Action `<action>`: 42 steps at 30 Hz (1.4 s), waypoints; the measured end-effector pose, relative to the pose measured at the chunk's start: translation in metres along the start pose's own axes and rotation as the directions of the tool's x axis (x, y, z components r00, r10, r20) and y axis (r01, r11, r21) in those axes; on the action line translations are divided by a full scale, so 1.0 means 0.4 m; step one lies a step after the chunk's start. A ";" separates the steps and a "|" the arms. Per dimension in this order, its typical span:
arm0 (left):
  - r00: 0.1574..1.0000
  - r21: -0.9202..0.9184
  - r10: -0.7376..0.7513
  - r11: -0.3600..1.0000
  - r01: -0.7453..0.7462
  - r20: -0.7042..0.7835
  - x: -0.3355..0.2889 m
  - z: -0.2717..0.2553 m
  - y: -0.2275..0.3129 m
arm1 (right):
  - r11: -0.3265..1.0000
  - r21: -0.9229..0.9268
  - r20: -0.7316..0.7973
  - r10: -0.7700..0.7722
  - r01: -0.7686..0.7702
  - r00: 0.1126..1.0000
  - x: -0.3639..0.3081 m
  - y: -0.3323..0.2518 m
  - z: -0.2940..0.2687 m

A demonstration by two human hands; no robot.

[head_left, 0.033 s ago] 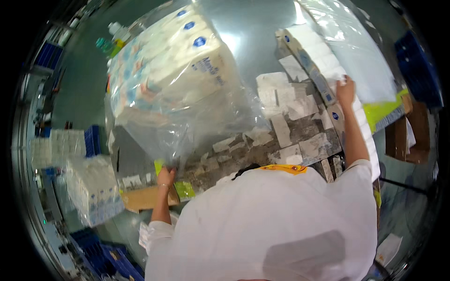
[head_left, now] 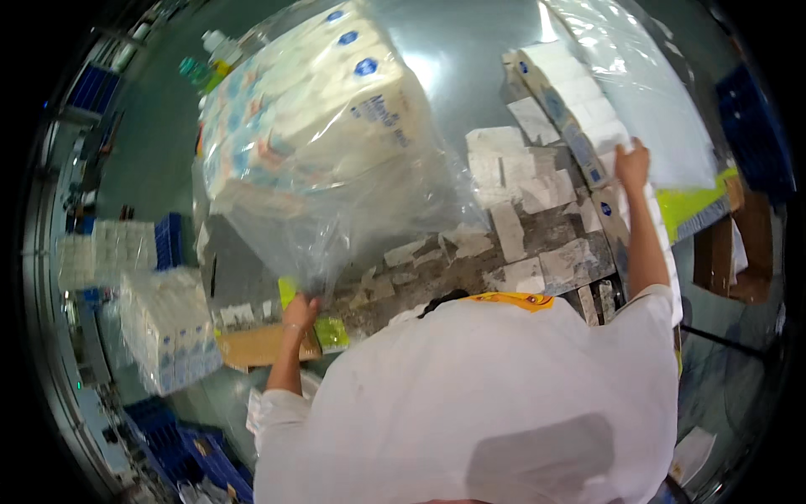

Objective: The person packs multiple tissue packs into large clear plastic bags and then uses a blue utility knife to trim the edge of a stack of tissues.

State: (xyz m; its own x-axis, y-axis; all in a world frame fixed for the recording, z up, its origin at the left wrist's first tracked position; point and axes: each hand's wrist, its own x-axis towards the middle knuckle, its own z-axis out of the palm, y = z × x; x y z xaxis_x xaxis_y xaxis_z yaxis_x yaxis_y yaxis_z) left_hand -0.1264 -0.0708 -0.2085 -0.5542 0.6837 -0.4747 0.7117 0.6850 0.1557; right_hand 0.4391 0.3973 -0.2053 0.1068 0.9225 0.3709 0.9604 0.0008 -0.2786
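Note:
A large clear plastic bag (head_left: 336,227) full of tissue packs (head_left: 311,118) lies on the metal table at the left. Its loose end narrows toward my left hand (head_left: 300,311), whose fingers are closed around the gathered plastic at the near edge. Over at the right, my right hand (head_left: 632,164) rests at a long row of white packs (head_left: 579,84) with printed sides. Its fingers are curled at the edge of that row, beside a stack of clear plastic sheeting (head_left: 663,118). What lies between those fingers is too small to tell.
White paper patches (head_left: 504,168) are stuck on the worn table top. Bottles (head_left: 220,49) stand behind the bag. Another wrapped bundle (head_left: 168,336) and blue crates (head_left: 189,454) are at the left. A cardboard box (head_left: 714,256) and a blue crate (head_left: 747,126) are at the right.
The whole view has shifted slightly. Both hands keep nearly the same places by the bag's end and the row of packs.

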 end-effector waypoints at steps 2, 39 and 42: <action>0.995 0.157 0.055 0.985 -0.068 0.080 -0.023 -0.030 0.070 | 0.993 -0.012 0.123 0.117 -0.116 0.985 0.036 0.015 0.026; 0.674 -0.959 0.702 0.282 0.030 0.228 -0.081 -0.066 0.775 | -0.127 0.436 0.874 -0.178 -0.891 0.453 -0.420 -0.348 -0.217; 0.632 -0.709 0.766 0.382 -0.593 -0.116 -0.130 -0.111 0.669 | -0.054 0.564 0.825 -0.018 -0.824 0.565 -0.451 -0.277 -0.254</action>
State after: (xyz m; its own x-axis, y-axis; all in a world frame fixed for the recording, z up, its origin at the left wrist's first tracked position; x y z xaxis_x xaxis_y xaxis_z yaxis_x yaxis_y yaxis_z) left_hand 0.0736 0.0880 -0.1036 0.1449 0.9862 -0.0807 0.2947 0.0349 0.9549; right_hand 0.3396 0.1914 -0.1513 -0.1694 0.8398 -0.5157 -0.2852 -0.5427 -0.7901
